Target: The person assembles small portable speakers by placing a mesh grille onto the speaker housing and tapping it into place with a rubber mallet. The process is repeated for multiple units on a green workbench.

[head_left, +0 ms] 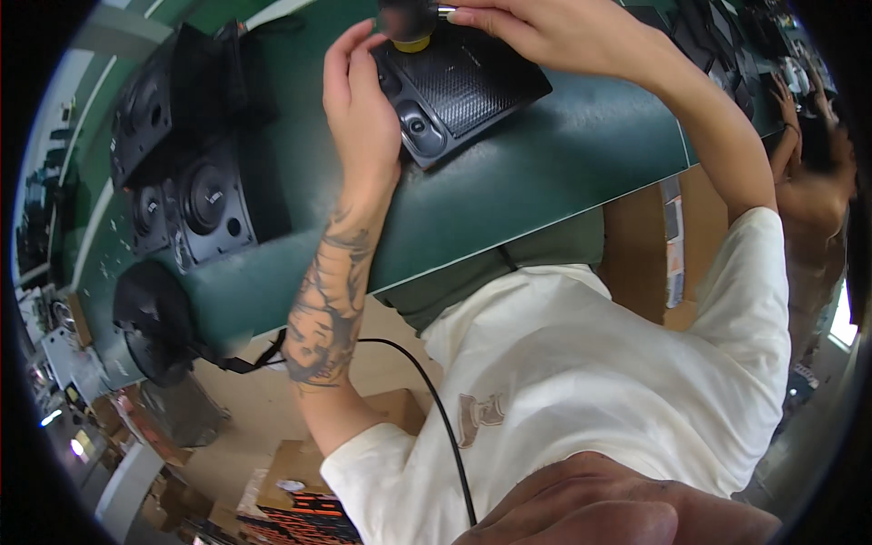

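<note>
On the green workbench, a black speaker cabinet (481, 86) with a textured panel lies tilted at the top middle. My left hand (359, 100) is beside its left side, fingers stretched upward and apart, their tips near a dark round piece (406, 18) with a yellow lower rim. That piece is blurred and cut off by the upper edge, over the cabinet's far left part. From the right, my right hand (500, 20) reaches over the cabinet. Its thumb and fingers are closed on a short silver rod (445, 12), which meets the dark piece; the rest of it is hidden.
More black speakers (213, 195) stand at the left of the green workbench (536, 163). A black bag-like bundle (154, 313) hangs at the bench's near left corner, and a black cable (436, 400) crosses my front. Cartons (300, 472) are stacked below. Another person (813, 182) works at far right.
</note>
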`<state>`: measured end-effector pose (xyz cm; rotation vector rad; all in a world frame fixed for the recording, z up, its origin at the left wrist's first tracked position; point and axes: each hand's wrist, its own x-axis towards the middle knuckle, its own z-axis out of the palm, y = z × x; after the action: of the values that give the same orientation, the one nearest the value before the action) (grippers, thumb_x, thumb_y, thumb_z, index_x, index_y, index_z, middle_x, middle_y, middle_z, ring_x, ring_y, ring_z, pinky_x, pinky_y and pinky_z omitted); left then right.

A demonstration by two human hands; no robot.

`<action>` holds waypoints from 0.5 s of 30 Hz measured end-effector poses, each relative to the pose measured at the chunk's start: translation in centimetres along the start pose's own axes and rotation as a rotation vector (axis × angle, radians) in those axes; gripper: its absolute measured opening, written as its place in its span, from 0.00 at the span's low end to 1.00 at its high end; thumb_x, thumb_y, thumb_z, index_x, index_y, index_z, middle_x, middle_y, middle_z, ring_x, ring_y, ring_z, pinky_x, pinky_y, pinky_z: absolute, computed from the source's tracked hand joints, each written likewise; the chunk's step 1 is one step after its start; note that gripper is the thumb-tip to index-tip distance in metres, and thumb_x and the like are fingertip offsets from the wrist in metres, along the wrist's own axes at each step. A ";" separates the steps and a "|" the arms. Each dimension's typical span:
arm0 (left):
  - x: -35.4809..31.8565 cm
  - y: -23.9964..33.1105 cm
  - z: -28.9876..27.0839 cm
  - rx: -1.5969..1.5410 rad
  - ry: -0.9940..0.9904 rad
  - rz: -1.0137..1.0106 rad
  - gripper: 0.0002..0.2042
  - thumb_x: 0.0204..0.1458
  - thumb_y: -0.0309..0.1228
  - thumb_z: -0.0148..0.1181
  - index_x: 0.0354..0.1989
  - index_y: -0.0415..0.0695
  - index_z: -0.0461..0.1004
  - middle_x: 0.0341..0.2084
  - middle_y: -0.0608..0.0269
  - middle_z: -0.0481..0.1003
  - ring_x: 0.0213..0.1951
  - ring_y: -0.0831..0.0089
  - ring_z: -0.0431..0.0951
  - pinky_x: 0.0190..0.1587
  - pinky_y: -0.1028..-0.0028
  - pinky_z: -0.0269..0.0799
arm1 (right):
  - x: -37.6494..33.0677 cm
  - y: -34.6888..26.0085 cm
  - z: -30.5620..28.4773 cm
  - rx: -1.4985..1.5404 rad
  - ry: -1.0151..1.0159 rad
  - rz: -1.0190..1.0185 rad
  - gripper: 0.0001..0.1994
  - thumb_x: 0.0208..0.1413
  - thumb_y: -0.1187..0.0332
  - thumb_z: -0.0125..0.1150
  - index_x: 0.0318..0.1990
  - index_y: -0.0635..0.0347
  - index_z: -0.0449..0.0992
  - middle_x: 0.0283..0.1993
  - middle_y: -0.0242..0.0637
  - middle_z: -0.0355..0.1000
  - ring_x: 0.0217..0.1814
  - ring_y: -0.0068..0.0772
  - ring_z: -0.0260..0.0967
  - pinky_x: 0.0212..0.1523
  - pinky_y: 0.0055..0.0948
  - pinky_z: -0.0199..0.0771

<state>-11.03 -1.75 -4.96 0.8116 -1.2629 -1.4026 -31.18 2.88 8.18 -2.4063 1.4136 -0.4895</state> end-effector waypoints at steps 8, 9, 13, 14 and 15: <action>-0.4 0.6 0.1 0.027 -0.039 -0.048 0.17 0.71 0.30 0.41 0.62 0.37 0.68 0.55 0.53 0.77 0.54 0.69 0.77 0.60 0.71 0.70 | -5.9 -1.8 -4.0 -0.012 0.109 0.227 0.13 0.69 0.67 0.53 0.50 0.67 0.78 0.38 0.57 0.76 0.41 0.62 0.75 0.41 0.48 0.73; -0.6 0.7 0.3 0.024 -0.034 -0.057 0.17 0.71 0.31 0.41 0.62 0.37 0.69 0.54 0.54 0.77 0.54 0.70 0.76 0.61 0.71 0.68 | -6.9 -1.5 -3.7 0.028 0.100 0.247 0.14 0.69 0.67 0.54 0.54 0.67 0.77 0.40 0.58 0.77 0.42 0.60 0.76 0.43 0.46 0.75; -0.6 0.8 0.4 -0.001 -0.027 -0.086 0.17 0.71 0.30 0.42 0.63 0.36 0.68 0.56 0.52 0.76 0.55 0.68 0.76 0.61 0.69 0.70 | -8.6 2.2 -1.4 0.135 0.133 0.072 0.15 0.69 0.68 0.55 0.54 0.73 0.76 0.44 0.60 0.77 0.46 0.60 0.74 0.47 0.43 0.75; -0.7 0.8 0.0 0.021 -0.011 -0.090 0.17 0.71 0.29 0.42 0.63 0.36 0.68 0.56 0.50 0.76 0.55 0.67 0.77 0.61 0.68 0.72 | -9.2 2.0 -1.7 0.133 0.134 0.135 0.18 0.66 0.66 0.58 0.55 0.73 0.75 0.47 0.61 0.76 0.49 0.60 0.74 0.49 0.43 0.74; -0.7 0.9 -0.1 -0.004 0.002 -0.096 0.17 0.71 0.30 0.44 0.62 0.35 0.69 0.56 0.50 0.76 0.57 0.67 0.76 0.60 0.67 0.72 | -9.7 1.4 -2.5 0.131 0.133 0.196 0.21 0.64 0.64 0.62 0.57 0.73 0.73 0.49 0.61 0.76 0.51 0.60 0.74 0.52 0.43 0.74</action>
<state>-10.50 -0.99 -4.25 0.8813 -1.2326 -1.4800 -37.77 10.57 8.54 -2.1407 1.5994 -0.6806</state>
